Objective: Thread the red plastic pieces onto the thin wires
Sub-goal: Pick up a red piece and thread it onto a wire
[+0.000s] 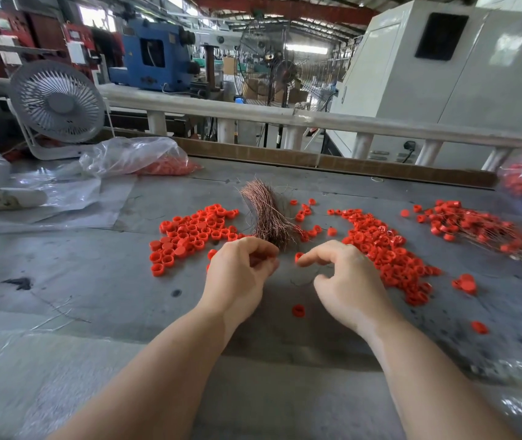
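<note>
Two bare hands over a grey counter (94,274). Left hand (240,274) with fingers curled toward the thumb; whether anything is pinched, cannot tell. Right hand (345,281) loosely open, forefinger touching one red plastic piece (298,256). Just beyond, one bundle of thin copper wires (269,214). Three spreads of red pieces, too many to count: left pile (189,233), right pile (386,249), far-right pile on wires (478,227). One white fan (57,101) at back left.
</note>
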`<state>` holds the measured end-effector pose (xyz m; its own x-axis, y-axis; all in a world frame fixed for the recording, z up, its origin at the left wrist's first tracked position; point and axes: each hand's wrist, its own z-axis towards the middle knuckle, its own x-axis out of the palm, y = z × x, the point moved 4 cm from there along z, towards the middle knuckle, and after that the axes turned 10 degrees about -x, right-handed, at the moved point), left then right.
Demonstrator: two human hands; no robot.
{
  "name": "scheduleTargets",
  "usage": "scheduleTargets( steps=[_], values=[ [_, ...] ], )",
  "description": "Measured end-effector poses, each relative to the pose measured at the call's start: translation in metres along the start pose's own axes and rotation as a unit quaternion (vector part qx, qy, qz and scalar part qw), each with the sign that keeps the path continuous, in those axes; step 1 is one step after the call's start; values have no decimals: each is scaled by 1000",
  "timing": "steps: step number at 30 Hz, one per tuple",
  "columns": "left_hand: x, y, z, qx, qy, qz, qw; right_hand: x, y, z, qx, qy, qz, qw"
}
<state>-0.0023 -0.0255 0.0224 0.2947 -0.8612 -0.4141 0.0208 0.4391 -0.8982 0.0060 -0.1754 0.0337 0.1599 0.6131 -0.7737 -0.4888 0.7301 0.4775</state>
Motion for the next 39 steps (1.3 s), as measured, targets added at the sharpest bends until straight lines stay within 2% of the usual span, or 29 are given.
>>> scheduleTargets(
  steps=[4,7,14,22,27,30,39],
  values=[
    [0,1,0,-8,-4,-1,1000,3,6,-1,-22,28,26,999],
    [2,1,0,-14,13,-21,1000,7,4,-1,-26,43,-19,999],
    [7,2,-1,-22,52,-50,997,3,3,0,-37,-58,6,998],
    [8,1,-1,0,44,-18,999,13,5,-2,-31,38,-24,998],
    [7,1,-3,3,50,-21,999,4,3,-1,-31,-70,17,997],
    [7,0,-3,7,54,-32,998,0,5,-1,-46,-107,45,992],
    [8,-5,-6,22,87,-100,991,0,15,-3,-107,-100,9,989]
  ],
)
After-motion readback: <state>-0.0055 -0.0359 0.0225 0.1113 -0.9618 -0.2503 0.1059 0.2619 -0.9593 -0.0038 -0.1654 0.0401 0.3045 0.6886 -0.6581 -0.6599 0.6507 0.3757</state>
